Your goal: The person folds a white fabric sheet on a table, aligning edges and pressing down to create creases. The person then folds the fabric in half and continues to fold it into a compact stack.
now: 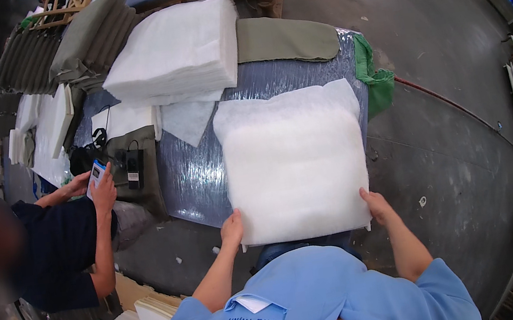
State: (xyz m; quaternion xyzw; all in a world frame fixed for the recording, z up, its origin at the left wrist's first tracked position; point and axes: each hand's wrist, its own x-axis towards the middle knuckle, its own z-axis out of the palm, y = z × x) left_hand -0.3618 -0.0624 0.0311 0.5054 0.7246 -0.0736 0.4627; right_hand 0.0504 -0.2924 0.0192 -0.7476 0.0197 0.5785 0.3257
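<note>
A square white cushion pad (297,174), wrapped in fluffy batting, lies in front of me at the near edge of a plastic-covered work table (198,180). Thin batting spreads loosely past its far edge. My left hand (232,229) grips the pad's near left corner, fingers mostly hidden beneath it. At the near right corner my right hand (376,204) holds on the same way, thumb on the side. The pad's near edge reaches over the table edge toward my body.
Beyond the pad stand a thick stack of white batting sheets (174,51) and an olive fabric piece (286,38). Green cloth (377,86) hangs at the table's right corner. To the left, a person holds a phone (96,176) near a black box (134,168). Olive cushions (89,43) are piled far left.
</note>
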